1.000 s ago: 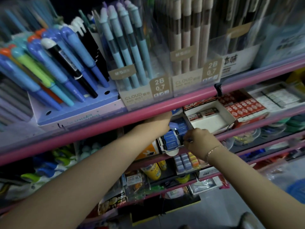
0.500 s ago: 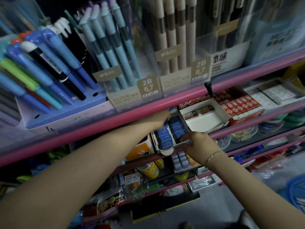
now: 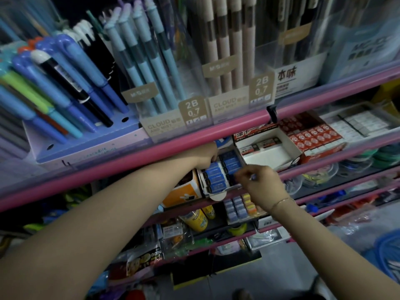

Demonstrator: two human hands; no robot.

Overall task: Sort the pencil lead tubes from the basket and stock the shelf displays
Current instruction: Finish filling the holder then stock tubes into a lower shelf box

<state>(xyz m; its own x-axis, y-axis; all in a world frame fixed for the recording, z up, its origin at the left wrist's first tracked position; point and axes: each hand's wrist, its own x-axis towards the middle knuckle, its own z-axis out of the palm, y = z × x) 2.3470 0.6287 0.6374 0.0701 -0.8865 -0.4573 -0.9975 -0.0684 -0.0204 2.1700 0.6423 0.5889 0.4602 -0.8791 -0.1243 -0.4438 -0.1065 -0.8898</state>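
The little blue flat plastic lead tubes [image 3: 218, 169] look light and hard, and smooth too, so one could slip out of a loose pinch. I think the best place to hold one is by its two long sides, with a finger and a thumb. They are thin, so pushing hard might crack one.

Each tube is a small blue bar with a dark end. They lie side by side in neat rows inside a small white cardboard display box [image 3: 213, 192]. The box sits on the second pink-edged shelf [image 3: 324, 167], between an orange carton [image 3: 184, 192] and a white and red box [image 3: 270, 148].

The left hand [image 3: 204, 156] reaches under the top pink rail [image 3: 134, 156], with its fingers curled on the back of the display box (it seems to hold the box steady). The right hand [image 3: 260, 185] is at the front of the rows with fingertips pinched together. It is too blurry to tell if a tube is in that pinch.
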